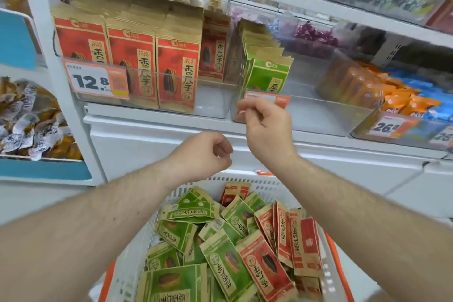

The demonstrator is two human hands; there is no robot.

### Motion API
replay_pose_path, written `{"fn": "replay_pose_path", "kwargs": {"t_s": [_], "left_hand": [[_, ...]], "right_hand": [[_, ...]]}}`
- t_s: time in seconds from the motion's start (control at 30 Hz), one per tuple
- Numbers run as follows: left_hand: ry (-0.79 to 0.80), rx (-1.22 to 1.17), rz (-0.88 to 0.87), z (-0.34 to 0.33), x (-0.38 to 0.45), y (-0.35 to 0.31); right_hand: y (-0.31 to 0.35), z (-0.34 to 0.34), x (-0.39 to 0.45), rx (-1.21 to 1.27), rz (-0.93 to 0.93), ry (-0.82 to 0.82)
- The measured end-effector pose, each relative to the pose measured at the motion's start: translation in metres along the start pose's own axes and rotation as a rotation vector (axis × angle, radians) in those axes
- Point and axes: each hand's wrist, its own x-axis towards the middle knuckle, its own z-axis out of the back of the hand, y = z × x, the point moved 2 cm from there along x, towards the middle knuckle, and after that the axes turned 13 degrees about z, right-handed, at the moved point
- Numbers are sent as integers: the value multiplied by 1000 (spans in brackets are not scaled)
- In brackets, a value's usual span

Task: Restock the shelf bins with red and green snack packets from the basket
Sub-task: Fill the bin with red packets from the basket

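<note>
Both hands hold nothing, fingers loosely curled: left hand [208,152] over white plastic basket [259,185] w/ loose red & green packets [225,262]; right hand [264,125] at front of clear shelf bin [318,115] w/ upright green packets [268,73].

Showing red packets [132,61] with tan kraft edges and black seed print in the left bin; green packets [268,73] with tan tops beside. Holding mixed red and green, white perforated basket [137,260], orange-trimmed. Displaying black digits, white-and-orange price tag [96,79].
</note>
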Motion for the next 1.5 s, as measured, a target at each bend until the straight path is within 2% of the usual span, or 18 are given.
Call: {"fn": "replay_pose_path", "kwargs": {"t_s": [0.07,0.1,0.23,0.27,0.33,0.4,0.63,0.73,0.83,0.93,1.03,1.13,1.23,1.33,1.4,1.5], "left_hand": [[49,28,-2,-7,-2,4],[70,37,-1,-9,-3,5],[126,80,-2,-18,-5,8],[140,85,-2,-20,-5,8],[160,100,-2,-23,-5,8],[168,116,-8,-25,-6,7],[186,157,1,-28,-7,11],[190,167,5,-27,-8,12],[196,180,10,-26,-9,13],[210,158,39,-25,-10,13],[248,39,84,-25,-14,7],[379,-68,152,-24,-21,0],[615,-9,264,-25,-31,-2],[818,22,394,-30,-41,-2],[830,-101,468,-35,-44,-1],[601,-495,503,-38,-37,2]], "right_hand": [[-27,0,-31,-66,-125,150],[-42,0,-47,-135,-169,288],[-97,-6,-117,-422,-231,1051],[-107,-7,-134,-463,-243,1193],[-120,-8,-162,-528,-297,1370],[-129,-9,-179,-553,-324,1418],[-145,-14,-193,-597,-292,1372],[-143,-15,-196,-676,-240,1431],[-132,-19,-194,-717,-114,1474],[-116,-21,-179,-655,-123,1566],[-90,-18,-141,-573,-124,1526],[-64,-10,-93,-530,-51,1368],[-51,1,-55,-408,-35,1017],[-42,7,-40,-127,-213,593],[-35,8,-39,133,-336,344],[-27,3,-47,458,-508,130]]}}
